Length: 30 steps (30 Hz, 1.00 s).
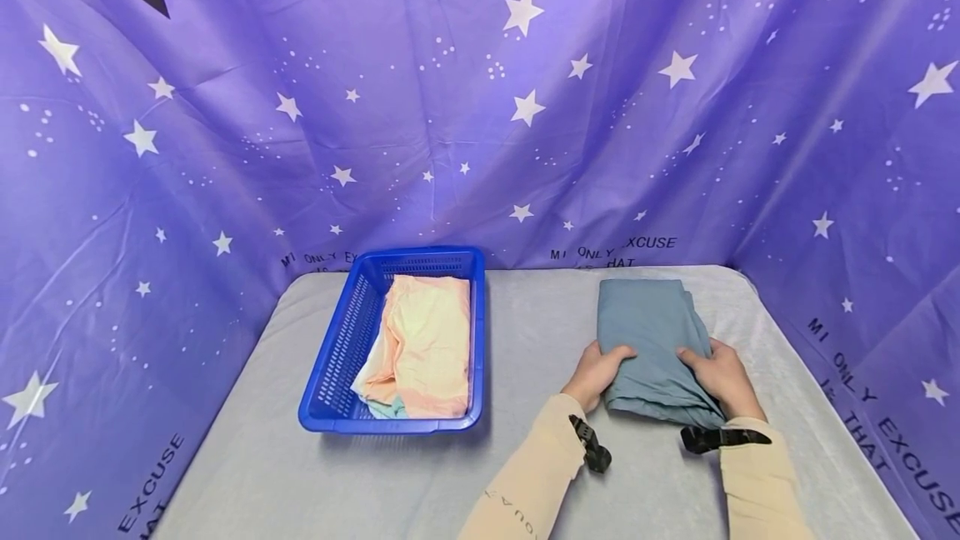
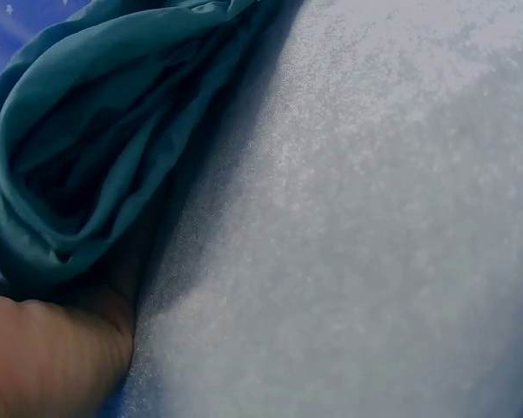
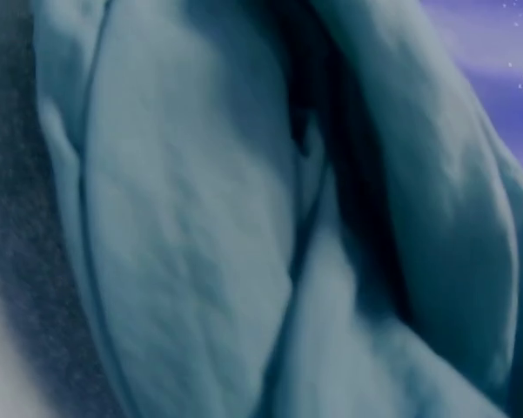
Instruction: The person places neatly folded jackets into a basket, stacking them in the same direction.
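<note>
A folded teal cloth or garment is held between both hands at the right of the table. My left hand grips its left edge, thumb on top and fingers underneath. On the opposite edge my right hand holds it the same way. Seen from the left wrist, the cloth shows rolled, layered folds above the base of the left hand. In the right wrist view the loose layers of the cloth fill most of the picture, and the right hand is out of sight there.
A blue plastic basket stands left of centre, holding folded peach cloth with some white and light green fabric under it. A grey cloth covers the table. Purple star-printed curtains enclose the back and sides.
</note>
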Motion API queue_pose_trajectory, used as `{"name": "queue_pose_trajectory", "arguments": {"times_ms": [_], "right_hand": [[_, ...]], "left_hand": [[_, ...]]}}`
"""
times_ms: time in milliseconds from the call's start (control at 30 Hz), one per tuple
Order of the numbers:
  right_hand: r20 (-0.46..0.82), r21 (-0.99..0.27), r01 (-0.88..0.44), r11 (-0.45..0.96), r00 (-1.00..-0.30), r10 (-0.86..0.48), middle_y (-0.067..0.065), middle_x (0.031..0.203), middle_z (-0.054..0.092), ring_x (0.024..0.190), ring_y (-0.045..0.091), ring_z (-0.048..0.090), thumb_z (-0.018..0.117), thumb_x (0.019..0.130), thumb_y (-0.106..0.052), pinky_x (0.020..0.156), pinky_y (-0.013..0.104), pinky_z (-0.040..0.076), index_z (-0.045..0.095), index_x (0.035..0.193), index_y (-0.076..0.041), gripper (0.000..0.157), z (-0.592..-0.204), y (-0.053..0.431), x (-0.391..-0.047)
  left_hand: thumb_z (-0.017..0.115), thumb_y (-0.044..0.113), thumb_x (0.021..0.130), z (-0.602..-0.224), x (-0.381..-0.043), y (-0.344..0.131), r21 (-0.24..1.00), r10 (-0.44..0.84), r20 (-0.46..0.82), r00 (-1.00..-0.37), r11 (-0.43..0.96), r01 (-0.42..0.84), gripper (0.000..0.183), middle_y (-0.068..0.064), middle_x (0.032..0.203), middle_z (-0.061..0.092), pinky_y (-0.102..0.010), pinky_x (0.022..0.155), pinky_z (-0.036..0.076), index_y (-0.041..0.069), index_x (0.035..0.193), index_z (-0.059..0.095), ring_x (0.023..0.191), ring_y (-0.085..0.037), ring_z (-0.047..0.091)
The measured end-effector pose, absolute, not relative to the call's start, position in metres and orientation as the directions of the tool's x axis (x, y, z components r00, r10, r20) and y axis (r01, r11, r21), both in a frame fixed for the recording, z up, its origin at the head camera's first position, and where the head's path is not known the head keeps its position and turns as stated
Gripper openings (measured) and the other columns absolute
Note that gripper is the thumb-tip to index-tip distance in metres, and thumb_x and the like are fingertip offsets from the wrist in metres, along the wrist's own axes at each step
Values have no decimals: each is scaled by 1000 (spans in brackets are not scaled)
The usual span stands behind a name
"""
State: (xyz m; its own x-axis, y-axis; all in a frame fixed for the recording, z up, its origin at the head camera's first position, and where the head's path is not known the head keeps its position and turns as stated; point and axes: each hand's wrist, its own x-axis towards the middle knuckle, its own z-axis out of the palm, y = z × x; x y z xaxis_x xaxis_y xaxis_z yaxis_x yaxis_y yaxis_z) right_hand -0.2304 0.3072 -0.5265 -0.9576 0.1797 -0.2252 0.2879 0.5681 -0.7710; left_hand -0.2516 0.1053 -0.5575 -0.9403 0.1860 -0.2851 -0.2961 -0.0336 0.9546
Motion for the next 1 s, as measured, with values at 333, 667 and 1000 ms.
{"name": "queue_pose_trajectory", "arguments": {"times_ms": [333,667,1000], "right_hand": [[-178,-797,223,562,-975,135,38,153,37,137,54,41,47,107,-39,110,63,36,32,153,11,69,-523,298,-225],[-103,-784,169,597,-984,143,39,150,40,134,55,43,47,107,-40,107,66,37,34,151,9,67,-517,292,-219],[-64,-795,126,593,-990,125,37,147,45,131,52,46,47,107,-43,103,64,40,36,150,8,67,-508,286,-210]], "left_hand": [[63,42,93,-559,-256,103,913,188,-348,-918,-156,-378,63,-9,143,57,-51,115,41,9,146,52,131,-29,54],[65,35,95,-564,-255,101,922,179,-291,-940,-210,-326,55,-5,144,57,-49,117,39,15,145,53,135,-27,52],[68,29,94,-561,-247,89,928,195,-242,-950,-239,-286,41,2,134,64,-46,111,45,26,135,62,125,-20,60]]}}
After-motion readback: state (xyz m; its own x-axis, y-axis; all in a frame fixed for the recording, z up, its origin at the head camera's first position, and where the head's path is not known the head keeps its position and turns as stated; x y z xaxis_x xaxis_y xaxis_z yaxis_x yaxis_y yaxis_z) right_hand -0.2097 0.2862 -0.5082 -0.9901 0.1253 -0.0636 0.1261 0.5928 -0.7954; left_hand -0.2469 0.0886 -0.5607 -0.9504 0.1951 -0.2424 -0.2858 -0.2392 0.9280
